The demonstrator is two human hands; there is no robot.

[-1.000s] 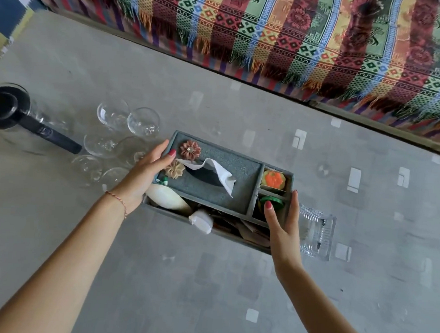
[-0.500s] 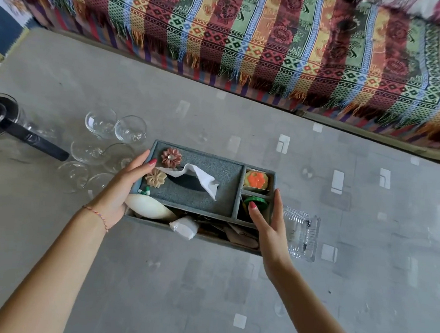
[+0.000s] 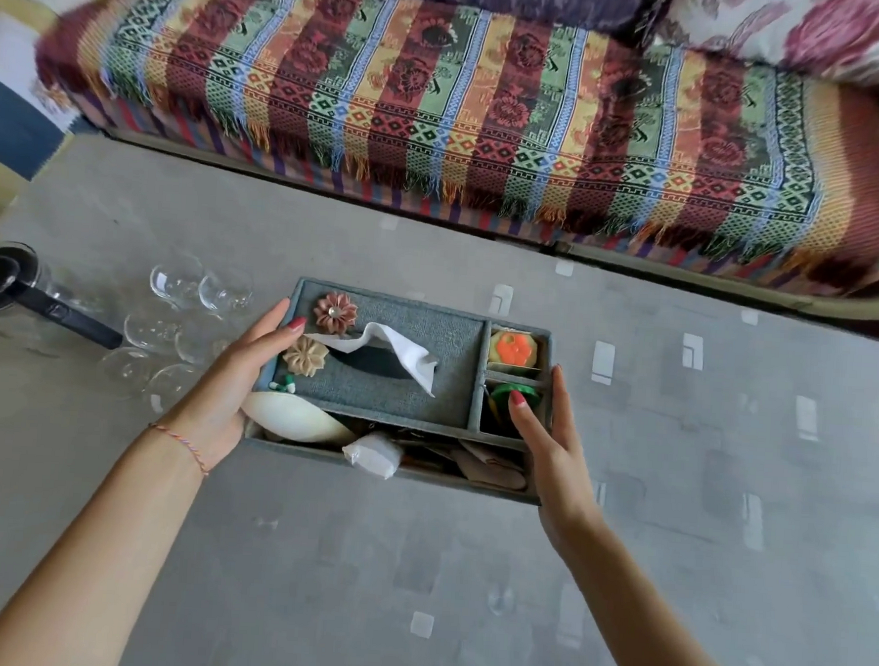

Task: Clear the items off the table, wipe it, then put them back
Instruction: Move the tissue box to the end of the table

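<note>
A grey fabric-covered tissue-box organiser (image 3: 398, 381), rectangular and split into compartments, sits near the middle of the grey patterned tabletop (image 3: 411, 588), a little towards its far edge and the sofa draped in a striped, fringed woven blanket (image 3: 492, 104). The left hand (image 3: 239, 377) clasps the organiser's left end, thumb laid along the top rim beside two fabric flowers, one pink (image 3: 335, 312) and one beige (image 3: 305, 356); the other fingers go round the end wall and cannot be seen. The right hand (image 3: 544, 432) takes the right end, thumb hooked inside the nearer small compartment over a green object (image 3: 506, 391), the fingers stretched nearly straight down the outside wall. Holding both ends probably keeps the long, loaded box level, so its loose contents do not slide.

A white tissue (image 3: 390, 353) stands out of the slot in the lid. The farther small compartment holds an orange and yellow trinket (image 3: 513, 347). The long front compartment holds a smooth white oval object (image 3: 293, 419), a small white wrapped packet (image 3: 373, 455) and brownish oddments too jumbled to identify.

Towards the left edge of the tabletop is a cluster of clear drinking glasses (image 3: 175, 327), with a glass jug with a black lid and handle (image 3: 13, 281) just beyond them. Whether the organiser rests on the tabletop or is raised off it I cannot tell. With so much on the table, clearing seems barely begun, and the organiser looks like the piece in hand.
</note>
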